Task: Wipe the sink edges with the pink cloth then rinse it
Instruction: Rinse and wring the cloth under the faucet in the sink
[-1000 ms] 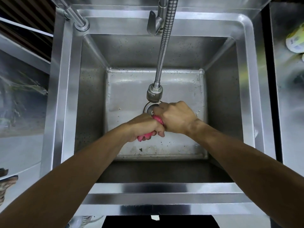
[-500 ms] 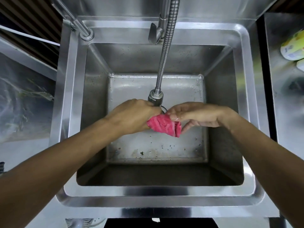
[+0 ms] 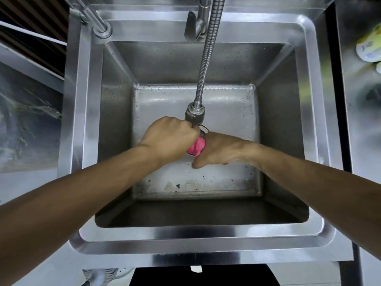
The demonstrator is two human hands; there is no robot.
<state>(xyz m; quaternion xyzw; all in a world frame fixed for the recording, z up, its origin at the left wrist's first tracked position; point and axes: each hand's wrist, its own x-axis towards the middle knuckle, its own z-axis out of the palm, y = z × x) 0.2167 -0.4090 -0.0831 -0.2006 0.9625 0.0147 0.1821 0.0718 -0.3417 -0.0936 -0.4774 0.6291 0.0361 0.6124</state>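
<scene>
A deep stainless steel sink fills most of the view, its broad flat rim framing a square basin whose floor carries scattered water drops and dark specks, thickest along the near edge. To the right, a steel counter runs alongside, separated from the sink by a dark gap, with a blurred yellow-and-white container lying at its far right edge. Two bare forearms reach in from the lower corners and meet over the middle of the basin. From the back rim a flexible ribbed faucet hose slants down toward the centre and ends in a metal spray head, with the faucet's lever handle just left of the hose base. A second steel pipe is fixed at the far left corner of the rim.

The left hand is curled into a fist just below and left of the spray head, knuckles near it. The right hand is closed beside it, thumb pointing down toward the basin floor. Both hands are clamped on the pink cloth, which is bunched into a tight wad between them, only a small part showing, above the drain. Whether water is running cannot be told.
</scene>
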